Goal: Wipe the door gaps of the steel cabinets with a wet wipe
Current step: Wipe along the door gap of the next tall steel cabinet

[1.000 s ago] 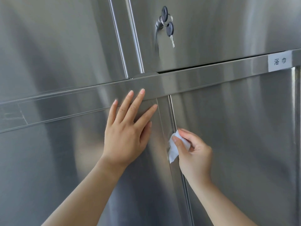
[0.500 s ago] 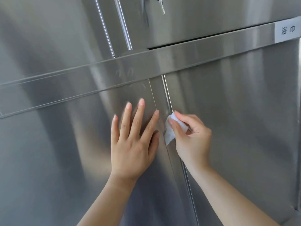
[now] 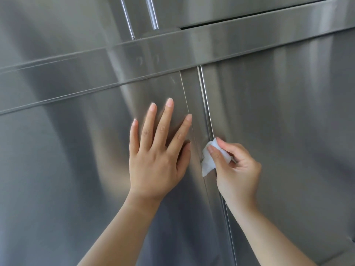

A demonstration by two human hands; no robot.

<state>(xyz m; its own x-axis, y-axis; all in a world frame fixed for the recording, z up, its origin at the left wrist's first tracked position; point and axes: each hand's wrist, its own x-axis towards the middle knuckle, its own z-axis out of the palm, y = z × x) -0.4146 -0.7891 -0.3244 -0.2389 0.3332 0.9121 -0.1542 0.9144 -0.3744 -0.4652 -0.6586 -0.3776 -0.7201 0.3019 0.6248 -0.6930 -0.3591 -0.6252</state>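
Observation:
Steel cabinet doors fill the view. A narrow vertical door gap [image 3: 206,104] runs down between the lower left door [image 3: 76,169] and the lower right door [image 3: 297,131]. My right hand [image 3: 235,169] pinches a crumpled white wet wipe [image 3: 208,160] and presses it against this gap about halfway down the visible stretch. My left hand [image 3: 159,150] lies flat on the lower left door with its fingers straight and spread, just left of the gap.
A horizontal steel rail [image 3: 249,41] crosses above the lower doors. Over it a dark horizontal gap [image 3: 221,22] shows under the upper right door. Two vertical seams [image 3: 151,14] run between the upper doors. The cabinet's bottom right corner [image 3: 345,252] appears at the lower right.
The view has tilted down, so the keys and the label have left the frame. Both hands have moved down the doors, the wipe sliding lower along the vertical gap.

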